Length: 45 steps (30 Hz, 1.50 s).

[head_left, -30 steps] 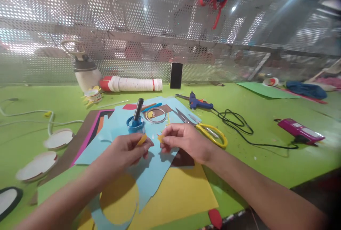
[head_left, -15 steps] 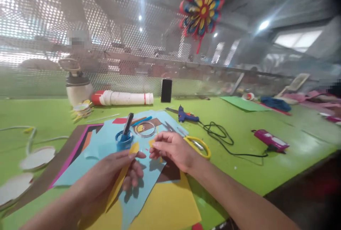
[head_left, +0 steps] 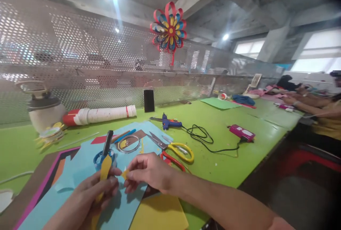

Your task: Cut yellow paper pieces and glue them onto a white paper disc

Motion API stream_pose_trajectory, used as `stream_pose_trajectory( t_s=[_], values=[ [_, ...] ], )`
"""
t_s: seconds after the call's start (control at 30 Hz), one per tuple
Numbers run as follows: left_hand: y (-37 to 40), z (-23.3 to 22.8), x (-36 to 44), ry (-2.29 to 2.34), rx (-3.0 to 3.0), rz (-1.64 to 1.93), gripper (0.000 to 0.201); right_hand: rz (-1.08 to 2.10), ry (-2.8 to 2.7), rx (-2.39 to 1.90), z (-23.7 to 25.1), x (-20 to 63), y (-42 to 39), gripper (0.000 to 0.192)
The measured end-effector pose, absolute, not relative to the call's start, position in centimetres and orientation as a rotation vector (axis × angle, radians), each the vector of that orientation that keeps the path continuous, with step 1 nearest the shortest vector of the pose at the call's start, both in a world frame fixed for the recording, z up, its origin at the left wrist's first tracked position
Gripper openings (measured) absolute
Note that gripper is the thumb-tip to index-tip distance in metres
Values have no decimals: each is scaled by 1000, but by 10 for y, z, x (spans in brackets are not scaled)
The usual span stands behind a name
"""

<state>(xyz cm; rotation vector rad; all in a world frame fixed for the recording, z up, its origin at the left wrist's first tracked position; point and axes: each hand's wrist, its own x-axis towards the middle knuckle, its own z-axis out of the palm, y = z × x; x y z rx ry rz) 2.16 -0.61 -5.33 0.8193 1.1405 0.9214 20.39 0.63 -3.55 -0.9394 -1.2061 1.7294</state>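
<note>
My left hand (head_left: pixel 89 192) is closed on a yellow paper strip (head_left: pixel 106 167), whose broad end sticks up past the thumb. Facing it, my right hand (head_left: pixel 150 171) pinches a small yellow paper piece (head_left: pixel 124 174) between thumb and fingertips. Both hands are close together above light blue paper sheets (head_left: pixel 77 173). Just beyond the left hand, a black marker (head_left: pixel 108 143) stands in a blue tape roll (head_left: pixel 98 159). Beside my right hand lie yellow-handled scissors (head_left: pixel 183 151) and a red handle (head_left: pixel 173 160), partly hidden by the hand.
A blue glue gun (head_left: pixel 170 122) with a black cable joins a magenta power strip (head_left: pixel 242 133). Behind stand a phone (head_left: pixel 149 101), a white-and-red roll (head_left: pixel 103 114) and a sprayer bottle (head_left: pixel 46 112). A paper flower (head_left: pixel 171 31) hangs above. Another person's arm (head_left: pixel 306 107) is at far right.
The view has swung to the right, bringing the other person into sight. My hands have come closer together, and the yellow strip in my left hand now points more upright.
</note>
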Motion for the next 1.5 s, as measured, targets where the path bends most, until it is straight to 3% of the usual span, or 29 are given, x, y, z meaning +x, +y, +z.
stream_pose_trajectory(
  t_s=[0.17, 0.27, 0.4, 0.53, 0.7, 0.83, 1.03, 1.23, 1.5],
  values=[
    [-8, -46, 28, 1164, 977, 887, 26, 1660, -1253, -923, -37, 210, 7, 39],
    [-5, -43, 28, 1252, 1284, 756, 27, 1611, -1301, -921, -34, 221, 13, 18],
    [-10, -41, 28, 1279, 1833, 564, 24, 1395, -1297, -889, -16, 254, 32, 9],
    [-20, -38, 29, 1280, 2188, 423, 26, 1201, -1234, -899, 1, 292, 53, 8],
    [-18, -34, 22, 1261, 2314, 359, 28, 1204, -1294, -945, -3, 298, 58, 10],
    [-6, -22, 6, 1288, 2113, 454, 37, 1262, -1403, -948, -12, 283, 51, 12],
    [8, -13, -12, 1282, 1763, 569, 36, 1329, -1527, -984, -24, 271, 49, 20],
    [1, -16, -9, 1134, 1667, 416, 40, 1445, -1727, -972, -33, 246, 31, 24],
    [-1, 45, 15, 1106, 1717, 833, 32, 1562, -1817, -1013, -35, 241, 27, 26]
  ],
)
